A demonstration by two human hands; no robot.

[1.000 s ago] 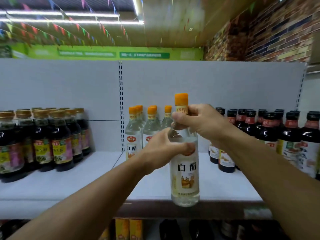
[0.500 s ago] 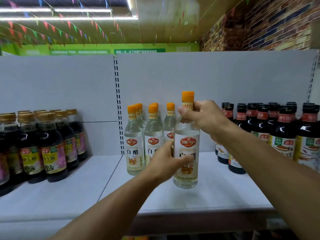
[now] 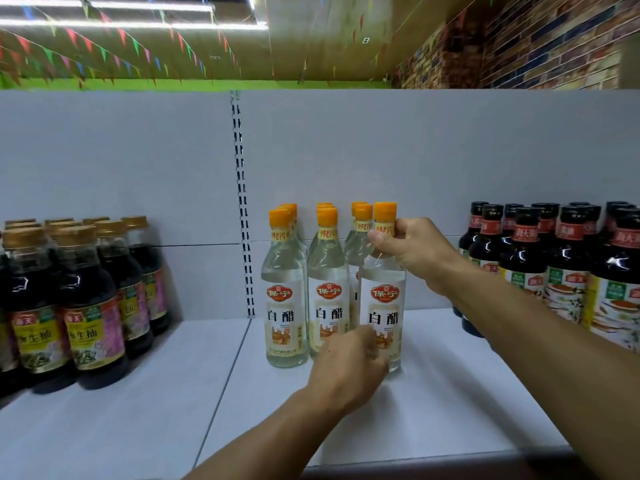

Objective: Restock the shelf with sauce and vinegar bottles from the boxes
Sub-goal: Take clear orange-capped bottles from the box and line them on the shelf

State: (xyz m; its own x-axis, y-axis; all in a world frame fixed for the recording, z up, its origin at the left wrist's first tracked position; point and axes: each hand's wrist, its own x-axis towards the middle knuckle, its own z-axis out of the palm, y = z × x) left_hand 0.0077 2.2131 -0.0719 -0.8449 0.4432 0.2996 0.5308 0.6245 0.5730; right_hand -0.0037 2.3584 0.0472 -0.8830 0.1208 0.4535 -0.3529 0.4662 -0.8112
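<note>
Vinegar bottles (image 3: 382, 299): clear glossy, paper labels, orange plastic caps. Shelf (image 3: 450, 410): matt grey, smooth. Far-right wall (image 3: 554, 46): rough brick.

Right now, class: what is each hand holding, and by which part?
Both hold one clear orange-capped white vinegar bottle. The right hand pinches its neck below the cap; the left hand grips its base.

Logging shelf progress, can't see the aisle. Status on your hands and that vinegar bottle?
Right hand grips white vinegar bottle at the neck. Left hand at its base. Bottle upright on shelf, front row beside other vinegar bottles. Nothing in the way.
</note>
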